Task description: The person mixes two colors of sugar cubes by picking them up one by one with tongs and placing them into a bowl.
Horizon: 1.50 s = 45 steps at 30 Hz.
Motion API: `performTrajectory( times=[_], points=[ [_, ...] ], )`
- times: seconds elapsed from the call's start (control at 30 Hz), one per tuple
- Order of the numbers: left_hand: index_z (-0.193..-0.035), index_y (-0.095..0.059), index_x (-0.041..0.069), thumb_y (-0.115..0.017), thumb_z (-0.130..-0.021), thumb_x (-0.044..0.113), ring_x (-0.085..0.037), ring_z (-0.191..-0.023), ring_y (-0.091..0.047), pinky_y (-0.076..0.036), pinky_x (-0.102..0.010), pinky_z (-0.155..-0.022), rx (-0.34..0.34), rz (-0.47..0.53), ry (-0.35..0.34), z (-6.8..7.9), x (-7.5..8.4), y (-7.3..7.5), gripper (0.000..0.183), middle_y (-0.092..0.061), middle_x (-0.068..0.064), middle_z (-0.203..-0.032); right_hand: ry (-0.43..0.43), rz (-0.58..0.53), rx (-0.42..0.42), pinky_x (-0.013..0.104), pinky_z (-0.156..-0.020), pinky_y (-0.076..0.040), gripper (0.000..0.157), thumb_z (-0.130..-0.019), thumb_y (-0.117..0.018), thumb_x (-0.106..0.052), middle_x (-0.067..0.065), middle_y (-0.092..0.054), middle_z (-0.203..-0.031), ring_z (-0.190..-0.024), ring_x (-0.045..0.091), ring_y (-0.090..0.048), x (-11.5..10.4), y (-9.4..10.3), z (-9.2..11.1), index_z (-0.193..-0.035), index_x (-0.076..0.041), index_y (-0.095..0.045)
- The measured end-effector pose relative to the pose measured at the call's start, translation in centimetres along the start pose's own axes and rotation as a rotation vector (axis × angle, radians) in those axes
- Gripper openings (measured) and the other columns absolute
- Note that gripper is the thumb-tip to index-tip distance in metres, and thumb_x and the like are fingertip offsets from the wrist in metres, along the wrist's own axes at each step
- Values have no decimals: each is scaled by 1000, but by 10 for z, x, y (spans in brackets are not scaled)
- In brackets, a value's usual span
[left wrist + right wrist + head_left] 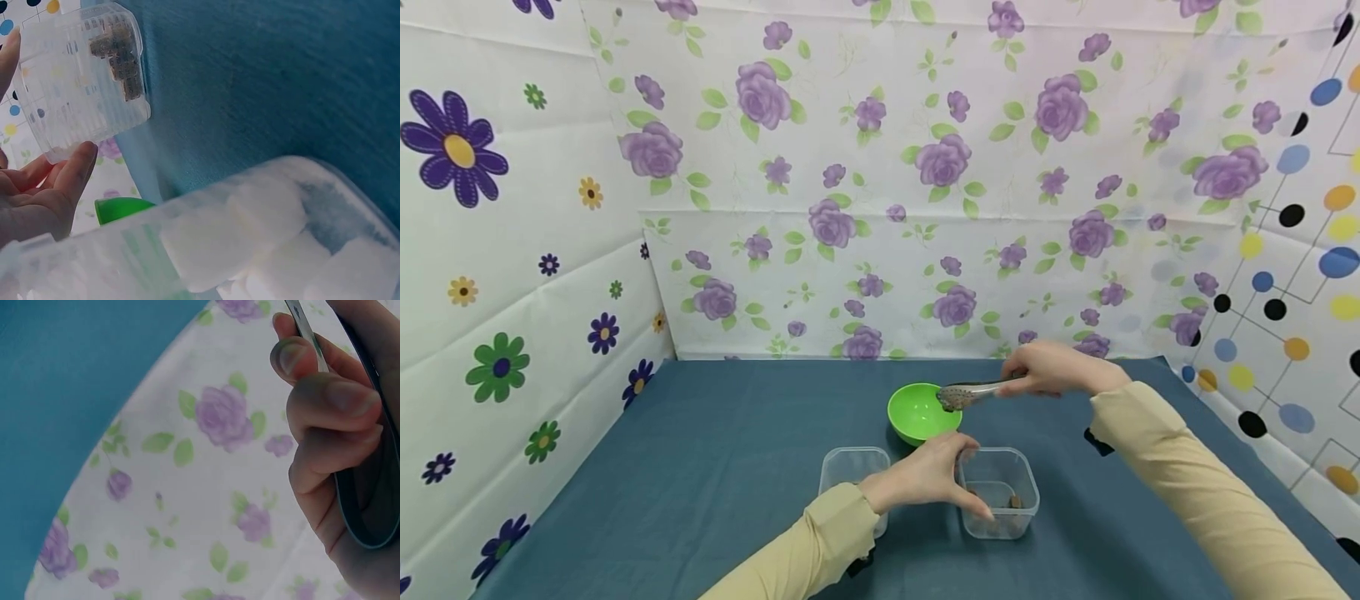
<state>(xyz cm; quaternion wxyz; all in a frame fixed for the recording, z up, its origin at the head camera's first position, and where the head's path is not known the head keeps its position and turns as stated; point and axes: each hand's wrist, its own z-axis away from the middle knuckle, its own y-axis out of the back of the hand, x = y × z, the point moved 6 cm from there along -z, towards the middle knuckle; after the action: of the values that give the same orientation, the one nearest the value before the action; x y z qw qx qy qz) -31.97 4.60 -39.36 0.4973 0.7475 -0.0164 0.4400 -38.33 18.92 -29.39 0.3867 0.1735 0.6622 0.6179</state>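
Observation:
My left hand [928, 471] holds a clear plastic container [1028, 483] by its left side, thumb at the near edge and fingers at the far edge. Several small brown cubes [122, 62] lie inside it. My right hand [1052, 368] grips metal kitchen tongs [966, 395], whose tips are above the right rim of a green bowl [916, 412]. Whether the tips hold anything is unclear. In the right wrist view, the fingers curl around the tongs' handle [350, 494]; the tips are out of that view.
A second clear container [853, 457], partly hidden by my left wrist, stands to the left; it holds white chunks [212, 244]. A dark blue cloth [737, 467] covers the table. Patterned sheets [880, 183] rise at the back and both sides.

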Motion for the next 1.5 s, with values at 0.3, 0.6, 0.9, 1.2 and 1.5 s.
performTrajectory(
  times=[0.3, 0.6, 0.9, 1.2, 1.5],
  points=[
    [-129, -42, 1, -78, -70, 36, -10, -84, -47, -43, -19, -69, -10, 14, -6, -1, -1, -2, 78, -47, -6, -113, 35, -19, 6, 26, -36, -40, 22, -87, -61, -34, -6, -48, -48, -34, 7, -39, -2, -23, -22, -88, -14, -69],
    [-129, -42, 1, -78, -71, 36, -7, -84, -47, -44, -19, -68, -19, 23, -2, -2, 1, -2, 77, -46, -5, -114, -20, 4, -23, 26, -38, -40, 15, -86, -62, -32, -4, -48, -47, -34, 8, -39, 2, -41, -34, -81, -20, -68],
    [-129, -42, 1, -78, -71, 36, -6, -82, -46, -43, -19, -68, -21, 17, -7, -2, 1, -2, 77, -47, -6, -113, -35, -1, -39, 26, -39, -42, 16, -86, -62, -36, -1, -50, -48, -35, 9, -39, 3, -45, -34, -79, -22, -67],
    [-129, -43, 1, -78, -71, 36, -6, -79, -46, -44, -19, -67, -18, 5, -7, -2, -1, -1, 76, -47, -5, -111, -59, -23, -21, 27, -37, -40, 21, -86, -61, -38, -3, -50, -51, -36, 9, -40, 7, -32, -24, -88, -18, -68],
    [-128, -44, 3, -78, -70, 38, -6, -78, -46, -43, -18, -67, -11, -2, -4, -2, -3, 0, 76, -47, -3, -110, -40, -32, 32, 28, -40, -41, 33, -87, -57, -42, -8, -55, -63, -37, 10, -41, 8, -13, -1, -97, -13, -66]
  ],
)
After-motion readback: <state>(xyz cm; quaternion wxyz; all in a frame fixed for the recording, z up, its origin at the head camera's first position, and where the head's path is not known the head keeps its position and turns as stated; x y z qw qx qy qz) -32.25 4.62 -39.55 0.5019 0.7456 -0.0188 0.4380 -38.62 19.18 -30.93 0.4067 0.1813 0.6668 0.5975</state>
